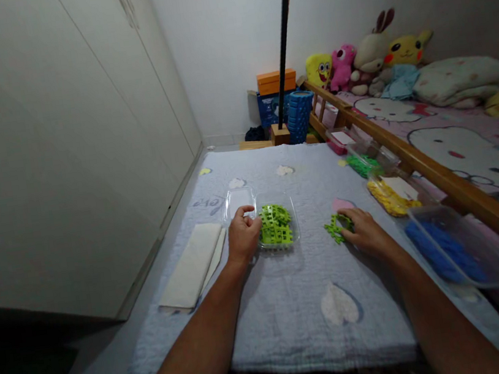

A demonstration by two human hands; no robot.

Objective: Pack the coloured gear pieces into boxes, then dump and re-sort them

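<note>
A clear plastic box full of light green toy pieces rests on the pale blue mat. My left hand curls around the box's left edge, fingers closed on it. Its open clear lid lies behind my left hand. To the right, my right hand lies on the mat with its fingers closed around a small cluster of loose green pieces. A pink scrap peeks out just beyond that hand.
A folded white sheet lies left of the box. On the right stand clear boxes of blue pieces, yellow pieces and dark green pieces along a wooden bed rail. A black pole rises behind; wardrobe doors on the left.
</note>
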